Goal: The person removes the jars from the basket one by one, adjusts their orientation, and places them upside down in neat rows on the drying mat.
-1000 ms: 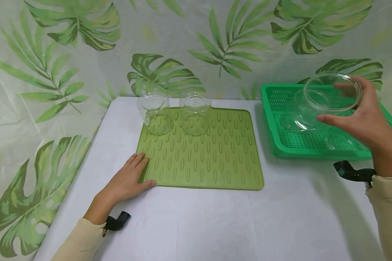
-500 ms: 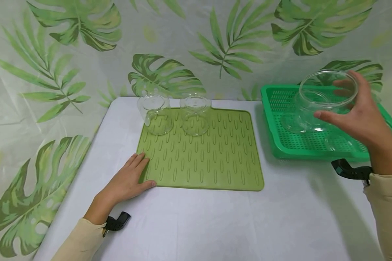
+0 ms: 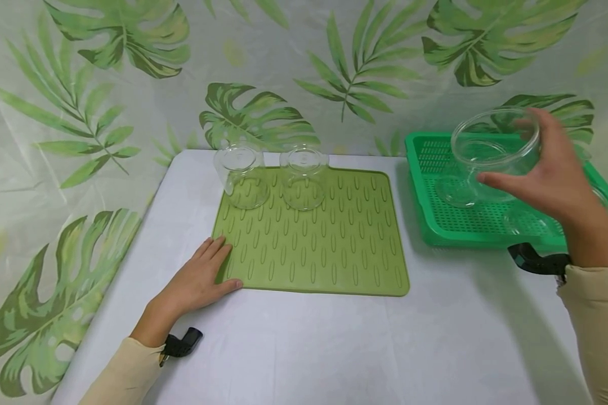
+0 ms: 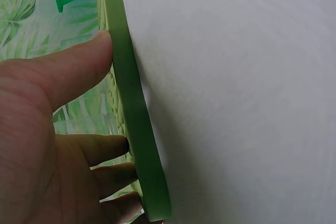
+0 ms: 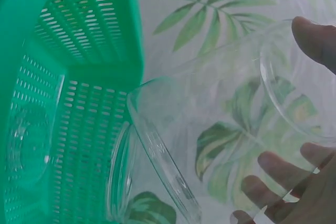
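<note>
My right hand (image 3: 562, 174) grips a clear, round glass container (image 3: 494, 180) with a wide rim, holding it over the green basket (image 3: 466, 237). In the right wrist view, thumb and fingers lie on either side of its wall (image 5: 215, 129). Two clear glass cups (image 3: 246, 180) stand side by side at the back left of the olive-green ribbed mat (image 3: 344, 242), their smaller ends up. My left hand (image 3: 195, 284) rests flat at the mat's front left corner, fingers spread. Close up, its thumb and fingertips touch the mat's edge (image 4: 136, 103).
More clear glassware (image 3: 456, 188) lies inside the basket at the right. A white cloth (image 3: 334, 349) covers the table, and a leaf-print sheet (image 3: 263, 67) hangs behind it.
My right hand has carried the glass container a little to the left above the basket. The left hand, the mat and the two cups have stayed put.
</note>
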The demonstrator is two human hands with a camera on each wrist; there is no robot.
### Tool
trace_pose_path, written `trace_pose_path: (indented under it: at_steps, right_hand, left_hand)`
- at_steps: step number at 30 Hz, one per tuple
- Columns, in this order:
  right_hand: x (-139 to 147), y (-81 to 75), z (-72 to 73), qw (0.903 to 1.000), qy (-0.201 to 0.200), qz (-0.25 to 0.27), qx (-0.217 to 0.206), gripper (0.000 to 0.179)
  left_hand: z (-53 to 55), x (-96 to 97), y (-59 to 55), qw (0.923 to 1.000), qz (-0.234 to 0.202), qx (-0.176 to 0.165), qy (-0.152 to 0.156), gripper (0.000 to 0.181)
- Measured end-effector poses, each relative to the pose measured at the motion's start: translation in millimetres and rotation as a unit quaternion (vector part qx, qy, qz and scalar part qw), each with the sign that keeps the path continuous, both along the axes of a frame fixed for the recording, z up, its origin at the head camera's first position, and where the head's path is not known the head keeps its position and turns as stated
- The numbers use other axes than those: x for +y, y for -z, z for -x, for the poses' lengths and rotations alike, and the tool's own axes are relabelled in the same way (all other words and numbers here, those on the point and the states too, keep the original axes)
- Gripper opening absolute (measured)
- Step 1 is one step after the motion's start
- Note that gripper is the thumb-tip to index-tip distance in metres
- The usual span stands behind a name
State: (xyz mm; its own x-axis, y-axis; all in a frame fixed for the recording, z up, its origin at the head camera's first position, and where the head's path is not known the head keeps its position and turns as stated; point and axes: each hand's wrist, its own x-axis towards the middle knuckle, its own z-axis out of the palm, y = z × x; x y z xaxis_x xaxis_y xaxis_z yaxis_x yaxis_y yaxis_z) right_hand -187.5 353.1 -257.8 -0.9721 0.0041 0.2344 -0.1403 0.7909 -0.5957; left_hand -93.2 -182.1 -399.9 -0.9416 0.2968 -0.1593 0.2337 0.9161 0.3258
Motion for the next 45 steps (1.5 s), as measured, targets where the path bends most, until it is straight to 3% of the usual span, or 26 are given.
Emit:
trace_pose_path:
  at_steps: [10, 23, 45]
  right_hand:
    - [-17, -5.1, 1.1, 0.9993, -0.025, -0.013, 0.024, 0.103]
    - [-34, -5.9, 2.7, 0.9969, -0.058, -0.050, 0.015, 0.108]
    - [-81, -7.9, 10.1, 0.9868, -0.118, -0.097, 0.054, 0.107]
  left_hand:
    - [1.3, 1.4, 1.1, 0.9999, -0.006, 0.009, 0.004, 0.082]
    - [-0.8, 3.1, 0.2, 0.9999, -0.008, 0.010, -0.001, 0.081]
    - [-3.3, 1.2, -0.3, 0.9998, -0.016, 0.009, -0.003, 0.081]
